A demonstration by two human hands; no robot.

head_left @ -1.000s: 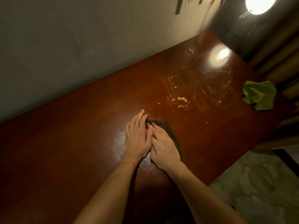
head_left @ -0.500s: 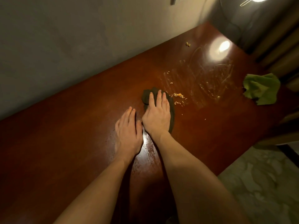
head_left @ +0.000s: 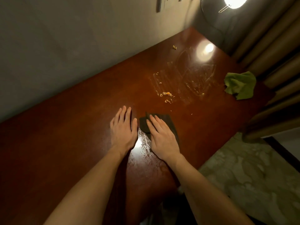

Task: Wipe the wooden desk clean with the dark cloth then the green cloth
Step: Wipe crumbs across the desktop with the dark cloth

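Observation:
The wooden desk [head_left: 65,151] is dark red-brown and glossy. My right hand [head_left: 162,137] lies flat with straight fingers on the dark cloth [head_left: 165,121], pressing it onto the desk near the middle. My left hand [head_left: 123,129] rests flat on the bare wood just left of the cloth, fingers straight. Yellow crumbs [head_left: 166,95] lie scattered beyond the cloth, with wet smears [head_left: 191,78] further back. The green cloth [head_left: 240,85] lies crumpled at the desk's right edge.
A grey wall [head_left: 65,46] runs along the desk's far side. A lit lamp [head_left: 235,2] hangs at the top right, and curtains [head_left: 279,54] stand to the right. Pale floor [head_left: 251,176] shows below the desk's near edge.
My right hand has drawn the dark cloth back toward me, away from the crumbs it had reached half a second ago. My left hand stays flat on the wood.

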